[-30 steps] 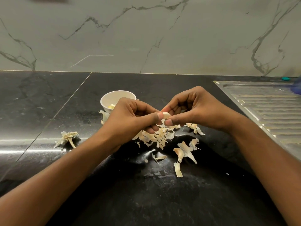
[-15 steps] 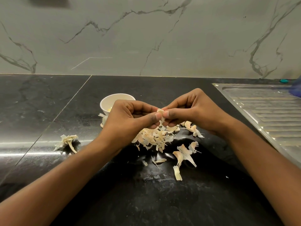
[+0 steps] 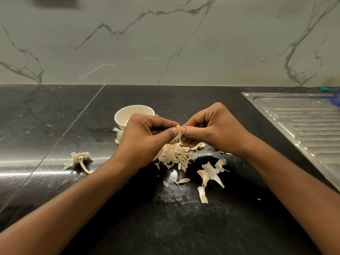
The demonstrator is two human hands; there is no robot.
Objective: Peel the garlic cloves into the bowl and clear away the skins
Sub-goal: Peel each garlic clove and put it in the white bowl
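Observation:
My left hand [image 3: 145, 137] and my right hand [image 3: 213, 129] meet fingertip to fingertip over the black counter, pinching a garlic clove [image 3: 179, 128] with a strip of skin hanging from it. The clove is mostly hidden by the fingers. Directly below lies a pile of pale skins [image 3: 174, 155]. A small white bowl [image 3: 128, 113] stands just behind my left hand, with a bit of yellow peeled garlic showing inside.
Loose skins [image 3: 207, 177] are scattered to the right of the pile. A garlic stem with husk [image 3: 78, 160] lies at the left. A steel sink drainboard [image 3: 309, 126] borders the counter on the right. A marble wall rises behind.
Both hands stayed together at the same spot. The rounded clove seen between the fingertips is now mostly covered, and a strip of skin hangs down from the pinch.

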